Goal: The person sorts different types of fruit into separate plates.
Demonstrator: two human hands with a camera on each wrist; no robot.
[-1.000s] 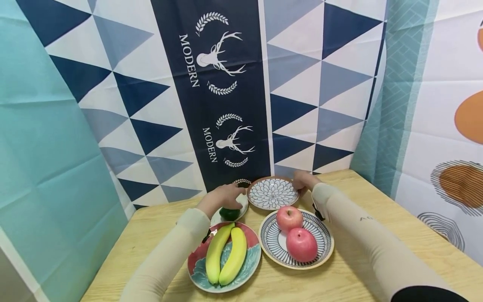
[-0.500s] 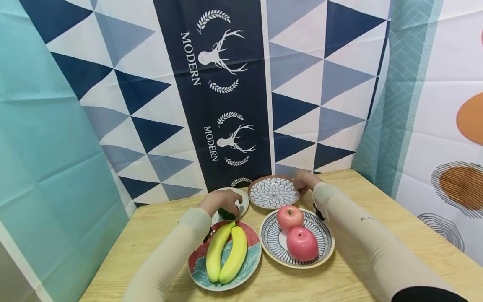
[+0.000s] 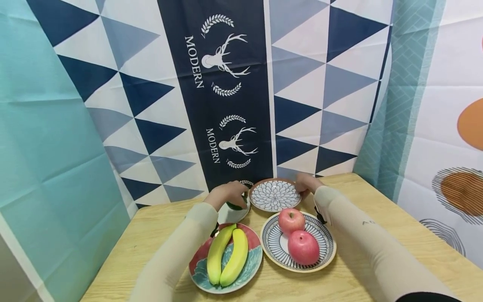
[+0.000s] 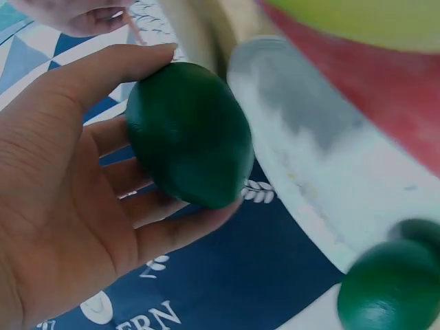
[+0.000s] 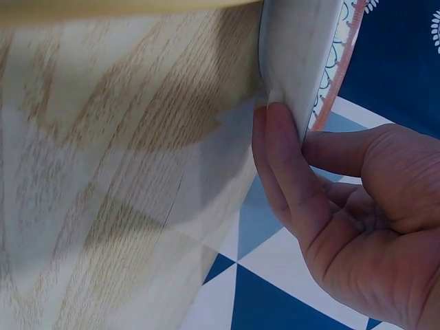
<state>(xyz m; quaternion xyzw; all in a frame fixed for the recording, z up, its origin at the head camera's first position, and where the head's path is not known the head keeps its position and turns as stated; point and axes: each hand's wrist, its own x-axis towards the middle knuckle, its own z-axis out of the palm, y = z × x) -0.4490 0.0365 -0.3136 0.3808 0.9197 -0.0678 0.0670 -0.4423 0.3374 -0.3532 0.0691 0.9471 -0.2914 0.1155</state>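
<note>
My left hand (image 3: 228,195) holds a dark green lime (image 4: 192,134) between thumb and fingers, above the small white plate (image 3: 226,216) at the back of the table. Below it, a second lime (image 4: 388,292) lies on that plate in the left wrist view. My right hand (image 3: 307,183) pinches the right rim of the flower-patterned plate (image 3: 275,196), thumb on the upper side and fingers beneath, as the right wrist view makes plain. No fruit is on the visible part of that patterned plate.
Two bananas (image 3: 235,258) lie on a red and teal plate (image 3: 245,285) at the front. Beside it, a blue-striped plate (image 3: 327,247) bears two red apples (image 3: 303,247). Patterned cloth (image 3: 241,92) hangs just behind the wooden table (image 3: 124,251).
My left hand has taken up a lime from the white plate and moved slightly right and up with it. The right hand stays at the patterned plate's rim.
</note>
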